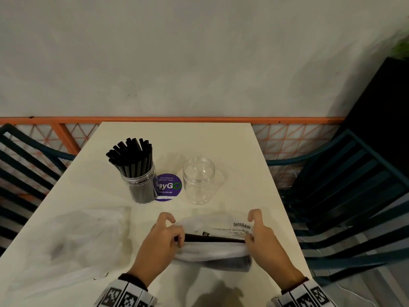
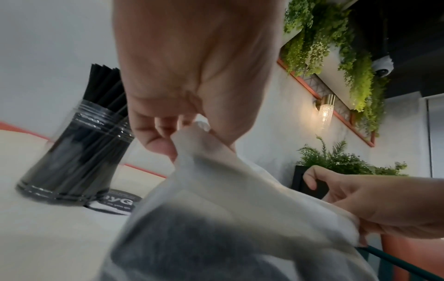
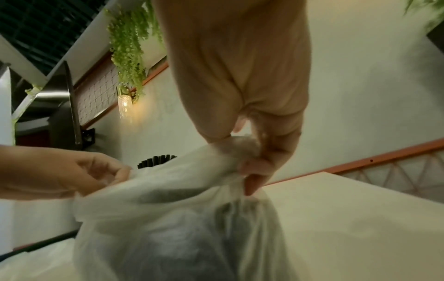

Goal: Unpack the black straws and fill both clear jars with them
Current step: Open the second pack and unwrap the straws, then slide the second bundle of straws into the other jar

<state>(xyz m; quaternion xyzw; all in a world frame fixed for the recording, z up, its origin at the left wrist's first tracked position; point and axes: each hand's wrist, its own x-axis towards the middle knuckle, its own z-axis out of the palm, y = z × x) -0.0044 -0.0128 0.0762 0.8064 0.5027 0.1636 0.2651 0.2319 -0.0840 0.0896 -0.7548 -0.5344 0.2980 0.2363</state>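
Far-left clear jar upright, packed with black straws; right jar upright, empty; straw bag near edge, unemptied.

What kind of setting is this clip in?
Probably a cafe or canteen seating area: a small white table with slatted teal chairs, a "clean as you go" sticker, and hanging greenery.

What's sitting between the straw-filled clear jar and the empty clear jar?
A round purple sticker lies flat on the white table between the filled jar and the empty jar; the head view shows it.
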